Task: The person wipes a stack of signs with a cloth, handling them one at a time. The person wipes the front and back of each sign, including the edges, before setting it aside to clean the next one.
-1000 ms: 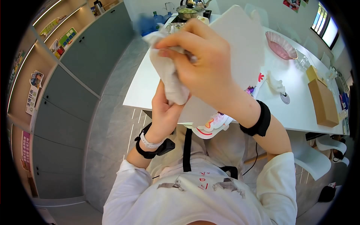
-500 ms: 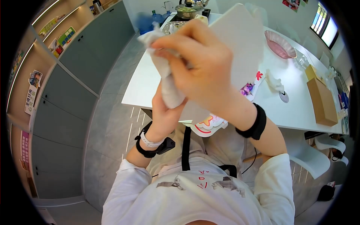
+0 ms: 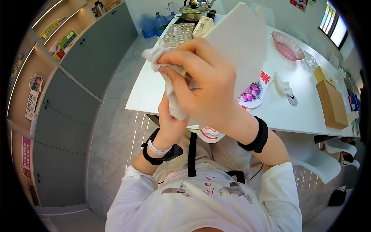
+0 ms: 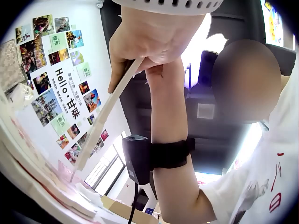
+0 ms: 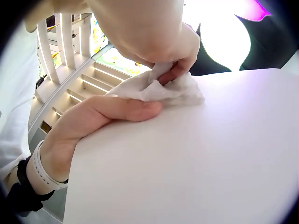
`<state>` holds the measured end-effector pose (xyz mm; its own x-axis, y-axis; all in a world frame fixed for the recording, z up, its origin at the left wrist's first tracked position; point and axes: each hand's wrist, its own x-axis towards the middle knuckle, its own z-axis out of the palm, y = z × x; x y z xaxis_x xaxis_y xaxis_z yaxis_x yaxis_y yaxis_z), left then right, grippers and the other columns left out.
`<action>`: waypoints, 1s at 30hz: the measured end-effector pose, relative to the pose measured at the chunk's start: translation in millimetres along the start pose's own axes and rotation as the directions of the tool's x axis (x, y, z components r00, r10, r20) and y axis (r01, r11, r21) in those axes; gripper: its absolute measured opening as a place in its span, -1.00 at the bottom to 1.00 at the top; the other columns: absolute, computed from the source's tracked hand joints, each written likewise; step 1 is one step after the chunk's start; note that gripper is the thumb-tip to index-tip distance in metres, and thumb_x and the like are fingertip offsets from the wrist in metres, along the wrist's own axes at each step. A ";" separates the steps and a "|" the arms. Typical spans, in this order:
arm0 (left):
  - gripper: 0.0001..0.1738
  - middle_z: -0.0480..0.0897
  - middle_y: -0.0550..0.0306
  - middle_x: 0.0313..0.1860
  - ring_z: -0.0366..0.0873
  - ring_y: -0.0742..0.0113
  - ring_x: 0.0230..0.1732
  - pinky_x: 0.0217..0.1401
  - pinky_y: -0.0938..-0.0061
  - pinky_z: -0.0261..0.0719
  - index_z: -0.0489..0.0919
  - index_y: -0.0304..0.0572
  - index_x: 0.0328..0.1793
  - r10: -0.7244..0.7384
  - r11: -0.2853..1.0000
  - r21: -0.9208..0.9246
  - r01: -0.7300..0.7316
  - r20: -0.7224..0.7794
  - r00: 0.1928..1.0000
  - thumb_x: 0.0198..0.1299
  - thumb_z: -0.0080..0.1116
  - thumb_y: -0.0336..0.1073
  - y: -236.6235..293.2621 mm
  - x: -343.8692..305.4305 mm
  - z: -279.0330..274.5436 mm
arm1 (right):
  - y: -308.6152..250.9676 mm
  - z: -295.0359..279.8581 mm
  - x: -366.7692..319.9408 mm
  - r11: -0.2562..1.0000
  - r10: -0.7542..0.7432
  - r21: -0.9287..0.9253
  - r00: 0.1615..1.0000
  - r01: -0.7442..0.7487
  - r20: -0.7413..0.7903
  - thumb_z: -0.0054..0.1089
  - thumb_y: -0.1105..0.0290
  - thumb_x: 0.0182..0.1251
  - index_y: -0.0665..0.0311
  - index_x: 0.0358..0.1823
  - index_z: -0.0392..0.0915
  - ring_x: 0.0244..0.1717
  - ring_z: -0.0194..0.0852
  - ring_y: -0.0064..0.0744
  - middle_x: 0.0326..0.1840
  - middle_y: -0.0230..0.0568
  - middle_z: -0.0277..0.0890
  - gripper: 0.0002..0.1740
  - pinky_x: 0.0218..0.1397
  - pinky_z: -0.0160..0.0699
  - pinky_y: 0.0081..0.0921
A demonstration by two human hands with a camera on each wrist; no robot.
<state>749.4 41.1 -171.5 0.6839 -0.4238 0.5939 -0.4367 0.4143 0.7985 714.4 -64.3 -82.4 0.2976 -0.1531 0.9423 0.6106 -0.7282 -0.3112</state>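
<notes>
My left hand [image 3: 170, 125] grips the edge of a flat white board [image 3: 243, 38], its thumb [image 5: 142, 111] lying along the face in the right wrist view. The board tilts up over the table and shows nearly edge-on in the left wrist view. Above the left hand, my right hand [image 3: 206, 83] pinches a crumpled white tissue [image 3: 157, 53] between thumb and fingers. In the right wrist view the tissue [image 5: 180, 93] lies bunched against the board's edge, just beyond the left thumb. The right hand hides part of the board in the head view.
On the white table [image 3: 143, 91] lie purple flower buds [image 3: 251, 92], a crumpled tissue [image 3: 282, 84], a pink fluted dish [image 3: 288, 48] and a brown box [image 3: 332, 104]. A pot [image 3: 194, 13] stands at the back. Grey cabinets [image 3: 65, 116] line the left.
My right hand has moved down with the tissue, closer to my left hand. The board has shifted slightly left, and more of the flower buds shows.
</notes>
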 end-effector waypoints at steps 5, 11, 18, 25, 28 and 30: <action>-0.29 0.46 -0.02 0.28 0.40 0.23 0.30 0.34 0.35 0.34 0.23 -0.36 0.45 0.042 0.994 0.095 -0.048 0.058 0.997 0.13 0.16 -0.63 7.9 0.8 -1.1 | 2.7 0.4 3.7 0.988 0.135 0.075 0.991 -0.134 -0.011 0.31 0.62 0.07 0.31 -0.29 0.67 -0.41 0.52 -0.58 -0.34 -0.30 0.55 -0.85 -0.43 0.45 -0.67; -0.28 0.46 -0.03 0.28 0.40 0.23 0.31 0.35 0.35 0.32 0.23 -0.36 0.45 -0.004 0.994 0.108 -0.002 0.054 0.999 0.12 0.17 -0.63 6.1 2.4 -1.1 | 2.6 0.4 5.0 0.976 0.187 0.116 0.982 -0.185 -0.013 0.31 0.63 0.05 0.32 -0.30 0.66 -0.42 0.51 -0.55 -0.34 -0.30 0.54 -0.84 -0.41 0.46 -0.63; -0.33 0.54 0.07 0.13 0.51 0.32 0.12 0.16 0.42 0.48 0.32 -0.36 0.35 0.047 0.994 0.096 -0.047 -0.003 0.999 0.04 0.19 -0.66 5.6 2.4 3.1 | 7.2 -4.9 4.3 0.998 0.061 -0.029 0.998 -0.061 0.017 0.30 0.64 0.04 0.33 -0.31 0.65 -0.42 0.51 -0.56 -0.35 -0.30 0.53 -0.84 -0.42 0.44 -0.65; -0.32 0.52 0.06 0.18 0.50 0.32 0.15 0.19 0.42 0.48 0.30 -0.36 0.37 -0.026 0.997 0.077 0.026 0.002 1.000 0.06 0.20 -0.65 9.8 1.8 4.7 | 11.3 -15.2 -5.9 0.964 0.263 0.027 0.965 -0.263 -0.015 0.30 0.63 0.07 0.31 -0.32 0.65 -0.42 0.50 -0.58 -0.35 -0.34 0.54 -0.87 -0.43 0.41 -0.66; -0.33 0.51 0.07 0.18 0.48 0.33 0.17 0.20 0.41 0.46 0.30 -0.35 0.37 0.015 0.993 0.120 -0.016 0.009 1.000 0.06 0.19 -0.64 8.7 -1.4 3.9 | 9.0 -8.6 -3.2 0.993 0.100 -0.062 0.995 -0.102 -0.026 0.30 0.64 0.05 0.31 -0.32 0.65 -0.44 0.48 -0.57 -0.35 -0.34 0.53 -0.85 -0.45 0.39 -0.65; -0.33 0.50 0.08 0.19 0.47 0.34 0.18 0.22 0.42 0.43 0.31 -0.34 0.36 -0.019 0.999 0.043 0.019 -0.009 1.000 0.06 0.18 -0.62 3.1 -5.1 3.0 | 1.4 -2.6 1.0 0.998 0.050 -0.023 0.998 -0.051 -0.023 0.29 0.65 0.03 0.30 -0.32 0.65 -0.45 0.47 -0.56 -0.35 -0.32 0.53 -0.84 -0.45 0.38 -0.64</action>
<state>742.8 42.1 -171.8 0.6971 -0.4246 0.5777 -0.4481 0.3709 0.8134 713.7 -67.3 -81.6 0.3111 -0.2045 0.9281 0.5778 -0.7346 -0.3556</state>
